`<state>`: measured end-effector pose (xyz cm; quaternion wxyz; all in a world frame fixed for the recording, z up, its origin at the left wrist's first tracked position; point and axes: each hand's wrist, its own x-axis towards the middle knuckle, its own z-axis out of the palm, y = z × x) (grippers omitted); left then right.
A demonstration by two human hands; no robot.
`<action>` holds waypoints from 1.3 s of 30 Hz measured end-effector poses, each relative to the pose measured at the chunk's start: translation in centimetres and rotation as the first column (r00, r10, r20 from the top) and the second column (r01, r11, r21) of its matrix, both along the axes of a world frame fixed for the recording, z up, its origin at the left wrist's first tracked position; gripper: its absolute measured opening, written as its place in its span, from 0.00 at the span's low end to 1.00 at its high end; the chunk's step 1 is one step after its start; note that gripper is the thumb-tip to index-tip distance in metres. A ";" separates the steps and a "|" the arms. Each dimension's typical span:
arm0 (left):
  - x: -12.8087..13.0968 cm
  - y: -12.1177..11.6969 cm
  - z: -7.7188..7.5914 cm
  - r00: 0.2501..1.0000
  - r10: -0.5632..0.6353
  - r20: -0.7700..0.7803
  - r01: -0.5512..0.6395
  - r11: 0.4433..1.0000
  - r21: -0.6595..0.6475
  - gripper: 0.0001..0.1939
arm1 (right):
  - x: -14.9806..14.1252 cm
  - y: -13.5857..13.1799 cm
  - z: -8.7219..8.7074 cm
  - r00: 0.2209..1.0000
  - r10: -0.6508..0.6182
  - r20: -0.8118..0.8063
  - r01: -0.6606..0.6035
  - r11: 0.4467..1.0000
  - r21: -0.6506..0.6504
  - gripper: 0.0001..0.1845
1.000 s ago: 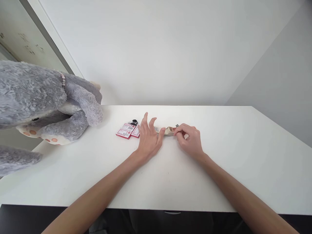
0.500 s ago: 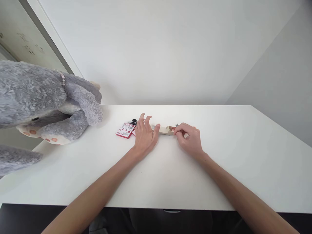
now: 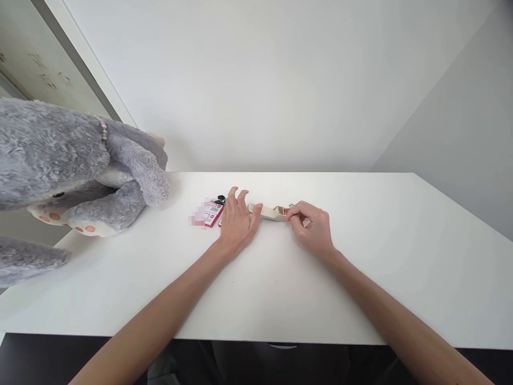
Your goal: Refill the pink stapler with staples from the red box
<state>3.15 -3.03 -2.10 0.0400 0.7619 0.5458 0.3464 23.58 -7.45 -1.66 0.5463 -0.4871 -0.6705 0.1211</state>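
A narrow beige case (image 3: 270, 213) with an open, reddish-brown compartment near its right end lies on the white table between my hands. Spread fingers on my left hand (image 3: 239, 218) rest at its left end, the thumb touching it. My right hand (image 3: 311, 224) is closed in a pinch at the compartment end; its fingertips hide what exactly they grip. Just behind those fingers shows a small black-and-white piece (image 3: 291, 205), too small to name. Red-and-white packets (image 3: 212, 213) with a barcode label lie left of my left hand, partly covered by it, with a small black object (image 3: 219, 199) behind them.
A large grey plush toy (image 3: 132, 160) with a bead string lies at the table's left side. The white table (image 3: 401, 267) reaches back to a white wall (image 3: 280, 80). Its front edge runs close to my forearms.
Almost nothing differs. Both hands stay at the beige case, and the view has shifted very slightly. Part of the packets now looks pixelated.
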 end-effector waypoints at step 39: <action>-0.1 -0.8 0.8 0.953 -0.140 0.269 0.093 0.979 0.179 0.21 | -0.5 -0.3 -0.2 0.985 0.137 0.109 -0.135 0.991 -0.026 0.14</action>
